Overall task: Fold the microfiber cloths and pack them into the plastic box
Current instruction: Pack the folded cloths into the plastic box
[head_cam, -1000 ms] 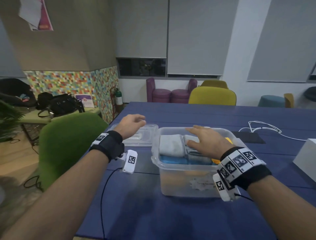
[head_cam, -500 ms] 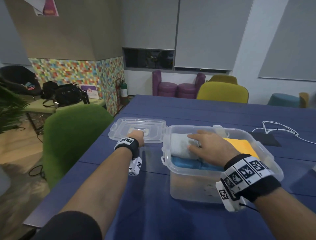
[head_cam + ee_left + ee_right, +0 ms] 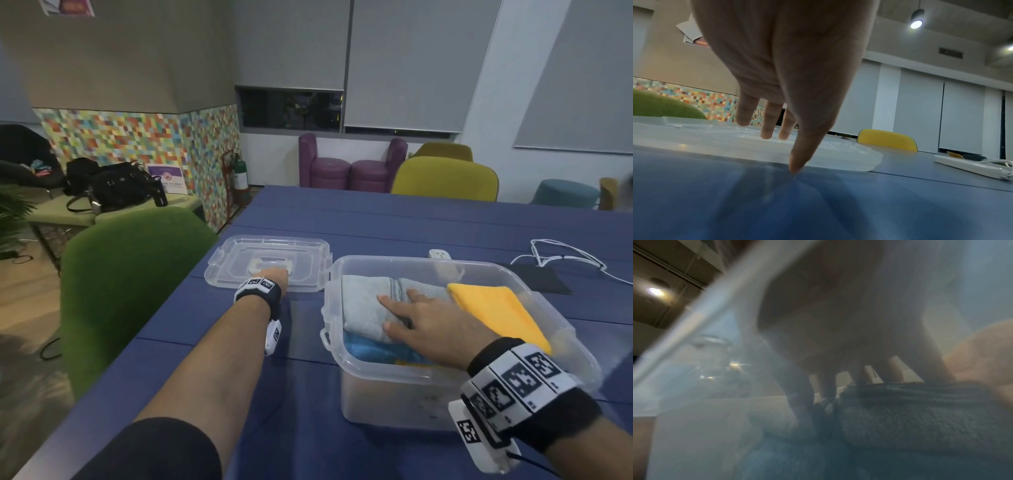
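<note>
A clear plastic box [image 3: 394, 397] stands on the blue table, filled with folded cloths: a grey cloth [image 3: 363, 308] on top at left, a yellow cloth [image 3: 496, 311] at right, a blue cloth [image 3: 370, 349] beneath. My right hand [image 3: 421, 318] lies flat on the grey cloth [image 3: 910, 418], fingers straight and pressing down. The box's clear lid [image 3: 239, 260] lies flat to the left. My left hand [image 3: 270, 274] is at the lid's near edge. In the left wrist view its fingers [image 3: 766, 129] hang straight over the lid [image 3: 694, 138], and the thumb tip touches the table at the rim.
A green chair [image 3: 130, 274] stands close by the table's left edge. Behind the box lie a white power strip [image 3: 440, 254], a black pad [image 3: 537, 279] and a white cable [image 3: 561, 253]. A yellow chair [image 3: 445, 178] stands at the table's far side.
My left hand has gone forward and down from above the table to the lid's near edge. My right hand has stayed flat on the grey cloth in the box.
</note>
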Available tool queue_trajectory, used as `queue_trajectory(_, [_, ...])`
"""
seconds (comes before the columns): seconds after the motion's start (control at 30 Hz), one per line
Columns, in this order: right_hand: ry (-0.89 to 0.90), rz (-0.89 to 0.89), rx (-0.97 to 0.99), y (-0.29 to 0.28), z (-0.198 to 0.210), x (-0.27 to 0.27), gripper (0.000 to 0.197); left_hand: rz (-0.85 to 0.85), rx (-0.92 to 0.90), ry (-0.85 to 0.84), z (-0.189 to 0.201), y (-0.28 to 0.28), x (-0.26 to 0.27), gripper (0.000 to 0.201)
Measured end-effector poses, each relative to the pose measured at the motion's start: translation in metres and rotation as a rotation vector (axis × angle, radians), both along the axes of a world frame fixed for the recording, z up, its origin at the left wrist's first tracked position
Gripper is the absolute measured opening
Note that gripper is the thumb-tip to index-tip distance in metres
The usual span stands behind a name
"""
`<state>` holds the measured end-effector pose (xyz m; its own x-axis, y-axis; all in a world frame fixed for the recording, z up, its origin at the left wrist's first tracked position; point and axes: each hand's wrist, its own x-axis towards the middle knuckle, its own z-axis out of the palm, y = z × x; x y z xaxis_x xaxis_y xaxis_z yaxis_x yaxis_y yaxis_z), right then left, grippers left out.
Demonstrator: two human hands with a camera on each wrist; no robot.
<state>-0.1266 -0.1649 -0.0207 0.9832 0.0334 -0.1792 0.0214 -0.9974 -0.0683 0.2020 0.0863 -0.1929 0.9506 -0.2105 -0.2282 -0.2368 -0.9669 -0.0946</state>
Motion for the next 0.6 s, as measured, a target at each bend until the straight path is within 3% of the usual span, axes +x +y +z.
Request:
queue_trajectory(0.13, [-0.006,-0.010,0.000,0.001,-0.003,0.000,0.056,-0.004,0.029,-0.018,-0.001,-0.001,0.004,0.041])
queue_trajectory(0.3, [-0.026,-0.014,0.008,0.001,-0.006,0.000,0.057,-0.056,0.096,-0.058,0.042,-0.012,-0.052,0.042])
queue_trajectory(0.47, [-0.033,-0.011,0.027,-0.001,-0.008,0.000,0.058,-0.130,0.130,-0.188,0.059,-0.015,-0.073,0.041])
queue_trajectory(0.6, [-0.039,-0.014,0.065,-0.002,-0.005,-0.002,0.058,-0.136,0.047,-0.332,0.090,-0.006,-0.082,0.044])
